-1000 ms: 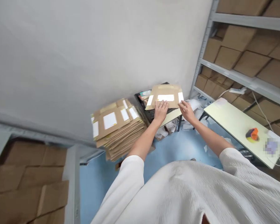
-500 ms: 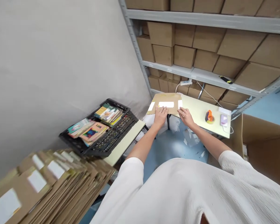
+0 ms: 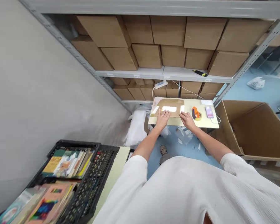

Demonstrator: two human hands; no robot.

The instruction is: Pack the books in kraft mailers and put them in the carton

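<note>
Gripping the near right corner of the mailer (image 3: 169, 104), the right hand (image 3: 187, 120) had its fingertips closed on the edge; the left hand (image 3: 162, 119) lay spread over the near edge, its underside hidden, so whether it was clamped or merely resting could not be told; the mailer, bearing white labels (image 3: 169, 109), was over the left part of the pale table (image 3: 188, 104); just right of the right hand sat an orange tape dispenser (image 3: 195, 112), with a blurred purple item (image 3: 209, 112) beyond it; boxes (image 3: 146, 56) filled the shelves behind; a black crate (image 3: 94, 183) held books (image 3: 67, 163) at left; an open carton (image 3: 259, 133) stood at right.
</note>
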